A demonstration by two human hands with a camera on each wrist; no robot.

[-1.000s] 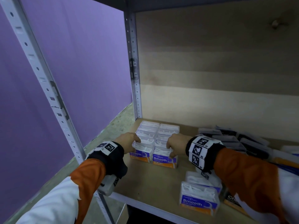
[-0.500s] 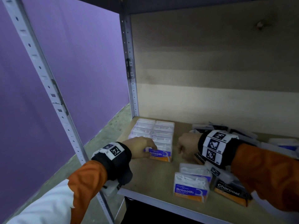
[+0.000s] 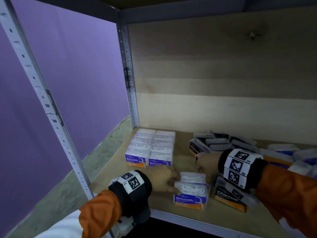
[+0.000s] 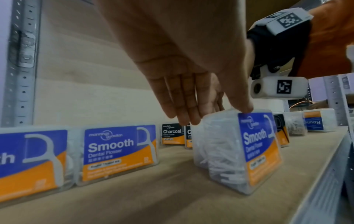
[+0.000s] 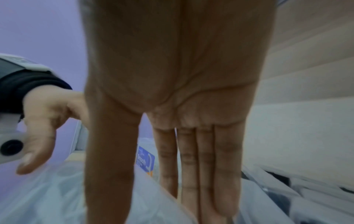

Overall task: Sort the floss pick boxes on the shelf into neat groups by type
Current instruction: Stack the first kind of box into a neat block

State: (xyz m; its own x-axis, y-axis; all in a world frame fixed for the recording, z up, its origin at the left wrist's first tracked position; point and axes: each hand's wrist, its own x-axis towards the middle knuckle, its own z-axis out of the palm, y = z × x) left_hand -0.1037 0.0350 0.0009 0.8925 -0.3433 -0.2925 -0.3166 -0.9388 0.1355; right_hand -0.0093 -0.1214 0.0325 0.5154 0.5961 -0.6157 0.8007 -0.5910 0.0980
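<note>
Both hands at a loose Smooth box [image 3: 190,196]

Clear box, white picks, blue-orange label, lower centre; left hand [image 3: 162,179] and right hand [image 3: 206,164] straight-fingered against its sides, gripping nothing.

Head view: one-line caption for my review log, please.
Both hands, left and right, flank two loose Smooth boxes near the shelf edge, in front of the tidy Smooth rows.

Floss box [image 4: 235,151] clear glossy plastic; shelf board [image 3: 171,219] matt wood; upright [image 3: 42,93] metal.

"Smooth" on blue-orange boxes [image 4: 119,153], "Charcoal" on black-orange boxes [image 3: 229,198]
</note>
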